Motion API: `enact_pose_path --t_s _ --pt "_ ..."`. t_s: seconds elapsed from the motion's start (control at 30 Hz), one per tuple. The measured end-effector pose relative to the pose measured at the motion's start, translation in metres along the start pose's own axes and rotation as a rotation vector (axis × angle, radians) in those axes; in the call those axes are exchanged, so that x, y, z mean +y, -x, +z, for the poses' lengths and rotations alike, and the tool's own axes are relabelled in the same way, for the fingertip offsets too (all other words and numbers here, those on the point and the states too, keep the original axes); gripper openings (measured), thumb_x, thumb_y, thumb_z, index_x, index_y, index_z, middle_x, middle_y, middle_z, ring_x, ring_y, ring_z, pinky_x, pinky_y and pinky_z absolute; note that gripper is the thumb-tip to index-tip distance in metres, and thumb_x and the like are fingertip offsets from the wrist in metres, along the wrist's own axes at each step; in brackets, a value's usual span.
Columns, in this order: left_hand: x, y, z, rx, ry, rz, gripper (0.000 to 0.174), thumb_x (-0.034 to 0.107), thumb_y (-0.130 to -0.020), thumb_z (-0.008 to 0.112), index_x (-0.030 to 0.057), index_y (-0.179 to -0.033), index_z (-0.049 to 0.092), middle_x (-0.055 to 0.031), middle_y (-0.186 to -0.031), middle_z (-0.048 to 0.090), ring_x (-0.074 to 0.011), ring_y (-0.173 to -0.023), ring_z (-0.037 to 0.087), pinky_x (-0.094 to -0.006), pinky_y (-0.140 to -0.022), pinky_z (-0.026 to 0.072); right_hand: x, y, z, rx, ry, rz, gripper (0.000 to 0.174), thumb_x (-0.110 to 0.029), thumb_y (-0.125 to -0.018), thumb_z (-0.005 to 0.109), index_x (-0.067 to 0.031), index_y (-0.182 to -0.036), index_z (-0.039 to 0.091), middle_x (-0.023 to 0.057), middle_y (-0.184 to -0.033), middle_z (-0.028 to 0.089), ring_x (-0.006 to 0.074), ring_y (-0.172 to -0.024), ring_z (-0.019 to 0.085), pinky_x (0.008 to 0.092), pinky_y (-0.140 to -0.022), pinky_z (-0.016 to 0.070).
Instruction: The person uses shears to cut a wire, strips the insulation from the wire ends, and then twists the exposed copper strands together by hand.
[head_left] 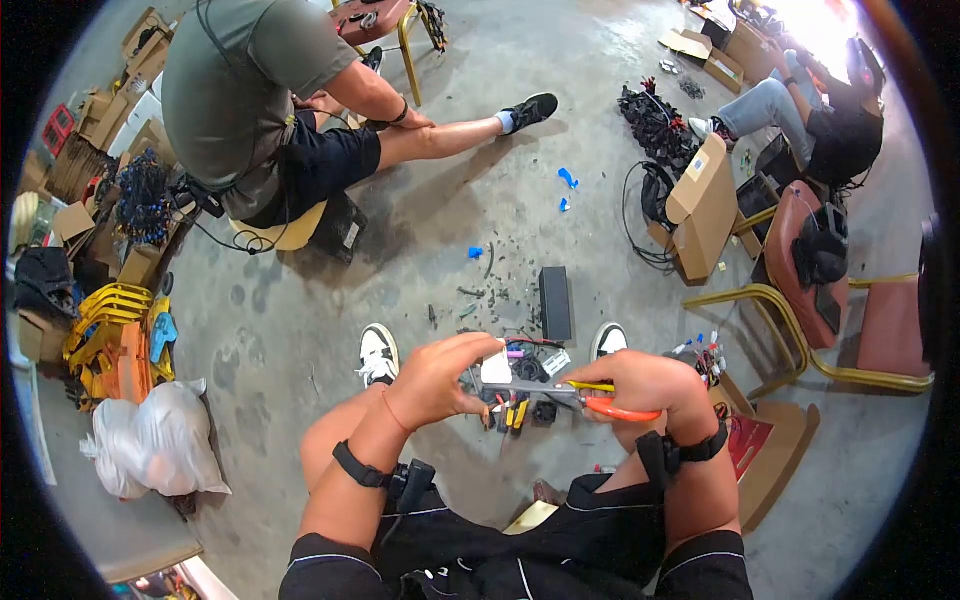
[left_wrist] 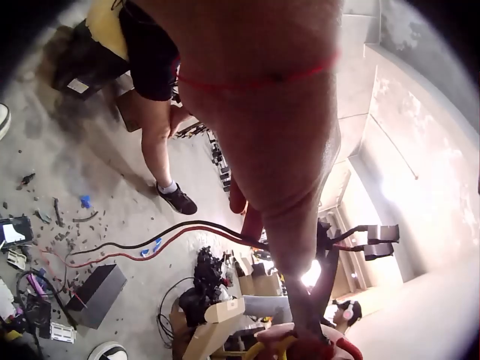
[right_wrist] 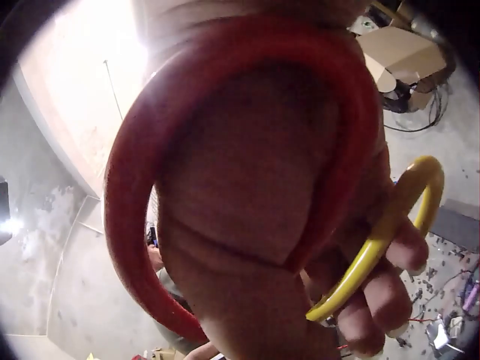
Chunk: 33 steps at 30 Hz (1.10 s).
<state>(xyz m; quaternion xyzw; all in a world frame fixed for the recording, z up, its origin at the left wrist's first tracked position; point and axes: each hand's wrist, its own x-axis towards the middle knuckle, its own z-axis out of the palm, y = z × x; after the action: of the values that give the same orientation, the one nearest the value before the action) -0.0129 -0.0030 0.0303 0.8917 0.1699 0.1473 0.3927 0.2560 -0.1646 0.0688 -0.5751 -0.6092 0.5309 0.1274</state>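
Observation:
My left hand (head_left: 432,385) pinches red and black wires (left_wrist: 202,229); their paired connectors (left_wrist: 381,241) stick out past the fingers in the left wrist view. A white piece (head_left: 495,363) shows at its fingertips in the head view. My right hand (head_left: 652,385) grips scissors by an orange-red handle (head_left: 622,410) and a yellow handle (head_left: 590,386). The scissor blades (head_left: 530,387) reach across to the left hand, close to the white piece. Whether they touch the wires is hidden. In the right wrist view, the thumb passes through the red loop (right_wrist: 131,240).
Tools and small parts (head_left: 515,412) lie on the floor between the feet, with a black box (head_left: 555,303) beyond. A seated person (head_left: 260,110) is at the upper left, another (head_left: 815,115) at the upper right. Chairs (head_left: 800,260) and an open carton (head_left: 703,210) stand right.

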Motion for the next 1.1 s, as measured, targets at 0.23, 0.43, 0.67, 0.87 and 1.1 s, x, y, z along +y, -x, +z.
enact_pose_path --t_s 0.23,0.43,0.67,0.87,1.1 --pt "-0.001 -0.003 0.005 -0.025 -0.076 0.102 0.071 0.023 -0.054 0.093 0.0056 -0.118 0.068 -0.0161 -0.118 0.069 -0.0335 -0.106 0.069 -0.0386 -0.091 0.0558 -0.003 -0.001 0.001 -0.073 -0.002 0.079 0.048 -0.018 -0.082 0.071 -0.0129 -0.129 0.066 0.0182 -0.097 0.072 0.0345 -0.085 0.069 0.0396 -0.078 0.0540" --pt "-0.002 -0.002 0.008 -0.032 -0.090 0.114 0.070 0.025 -0.054 0.092 0.0064 -0.118 0.068 -0.0145 -0.118 0.070 -0.0328 -0.108 0.068 -0.0393 -0.092 0.0550 0.001 -0.004 0.007 -0.020 0.016 0.026 0.038 -0.023 -0.087 0.067 -0.0165 -0.124 0.069 0.0175 -0.093 0.072 0.0346 -0.083 0.068 0.0414 -0.075 0.0526" --pt "-0.003 -0.001 0.000 -0.043 -0.070 0.071 0.074 0.021 -0.051 0.093 0.0073 -0.120 0.067 -0.0143 -0.120 0.069 -0.0322 -0.107 0.068 -0.0383 -0.092 0.0550 0.001 -0.012 0.016 0.067 0.033 0.008 0.030 -0.023 -0.086 0.066 -0.0118 -0.114 0.071 0.0202 -0.089 0.070 0.0391 -0.081 0.066 0.0444 -0.072 0.0514" --pt "-0.005 0.005 -0.005 -0.087 0.018 -0.009 0.075 0.015 -0.053 0.092 0.0077 -0.123 0.066 -0.0139 -0.122 0.068 -0.0296 -0.104 0.068 -0.0361 -0.093 0.0551 -0.003 -0.016 0.024 0.141 0.072 -0.057 0.029 -0.011 -0.077 0.065 -0.0068 -0.104 0.070 0.0201 -0.078 0.065 0.0405 -0.070 0.060 0.0414 -0.065 0.0501" --pt "-0.005 0.015 -0.008 -0.126 0.060 -0.031 0.071 0.014 -0.058 0.090 0.0064 -0.124 0.065 -0.0146 -0.123 0.067 -0.0298 -0.109 0.066 -0.0372 -0.094 0.0544 -0.004 -0.018 0.037 0.084 0.127 -0.055 0.021 -0.025 -0.085 0.065 -0.0049 -0.090 0.066 0.0211 -0.075 0.065 0.0438 -0.072 0.062 0.0477 -0.065 0.0491"
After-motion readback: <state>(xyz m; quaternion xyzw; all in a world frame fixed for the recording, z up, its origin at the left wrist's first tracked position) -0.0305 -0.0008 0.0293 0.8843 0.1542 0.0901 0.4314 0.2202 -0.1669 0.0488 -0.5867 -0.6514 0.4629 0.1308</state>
